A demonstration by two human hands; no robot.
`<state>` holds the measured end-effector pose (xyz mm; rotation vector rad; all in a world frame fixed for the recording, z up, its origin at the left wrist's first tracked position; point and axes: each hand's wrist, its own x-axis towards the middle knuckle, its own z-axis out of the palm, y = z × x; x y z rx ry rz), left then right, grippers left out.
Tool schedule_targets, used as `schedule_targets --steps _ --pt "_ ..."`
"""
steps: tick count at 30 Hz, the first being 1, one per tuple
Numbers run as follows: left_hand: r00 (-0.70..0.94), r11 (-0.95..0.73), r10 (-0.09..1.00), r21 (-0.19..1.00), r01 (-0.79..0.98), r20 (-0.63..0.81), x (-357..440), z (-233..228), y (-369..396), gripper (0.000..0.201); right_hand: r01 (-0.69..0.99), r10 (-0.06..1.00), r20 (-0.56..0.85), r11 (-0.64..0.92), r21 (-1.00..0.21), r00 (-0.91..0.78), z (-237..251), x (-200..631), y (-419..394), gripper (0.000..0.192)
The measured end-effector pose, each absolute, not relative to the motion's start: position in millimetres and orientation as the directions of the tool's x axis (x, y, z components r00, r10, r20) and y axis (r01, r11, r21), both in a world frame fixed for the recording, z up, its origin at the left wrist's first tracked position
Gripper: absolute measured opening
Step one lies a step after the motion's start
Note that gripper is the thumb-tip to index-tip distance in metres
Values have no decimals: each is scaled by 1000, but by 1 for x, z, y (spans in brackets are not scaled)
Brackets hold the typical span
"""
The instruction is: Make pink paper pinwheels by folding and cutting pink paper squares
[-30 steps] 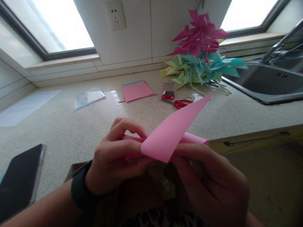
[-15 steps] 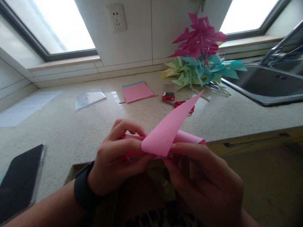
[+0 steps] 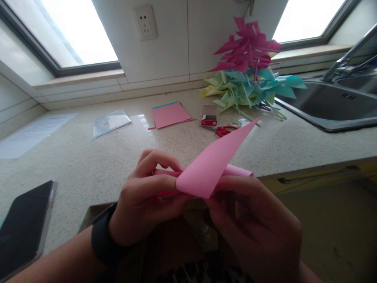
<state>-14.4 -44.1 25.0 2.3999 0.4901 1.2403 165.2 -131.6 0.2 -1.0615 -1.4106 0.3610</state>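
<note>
Both hands grip one folded pink paper (image 3: pixel 212 167) above the near desk (image 3: pixel 88 157) edge, at 6 o'clock in view. Left hand (image 3: pixel 141 200): fingers and thumb pinch the paper's left end. Right hand (image 3: pixel 253 220): fingers clasp the paper's right side from below. A pointed flap rises toward 2 o'clock. A phone (image 3: pixel 23 224) lies at 8 o'clock. A pink sheet stack (image 3: pixel 171 114), small box (image 3: pixel 209 115) and scissors (image 3: pixel 225 129) lie at 12 o'clock; pinwheels (image 3: pixel 250 67) are piled at 1 o'clock, beside the sink (image 3: pixel 330 106).

left hand (image 3: pixel 141 200): fingers pinched, wrist banded; right hand (image 3: pixel 256 224): fingers curled, pinching close beside
</note>
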Motion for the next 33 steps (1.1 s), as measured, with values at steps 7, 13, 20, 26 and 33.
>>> schedule_targets --steps 7,13,20,26,33 --pt "561 -867 469 475 147 682 -14 28 -44 13 358 779 606 526 -771 161 5 166 -129 35" --pt "567 -859 473 495 129 674 -14 27 -45 13 387 783 609 526 -757 128 6 167 -129 35" --pt "569 -864 467 485 133 677 -14 27 -45 14 366 785 599 518 -773 156 7 165 -128 31" --pt "565 -863 468 490 127 679 -14 26 -44 15 358 780 601 518 -777 176 6 165 -129 32" --pt "560 -862 476 486 145 678 -14 27 -44 13 366 778 608 525 -768 159 6 166 -128 34"
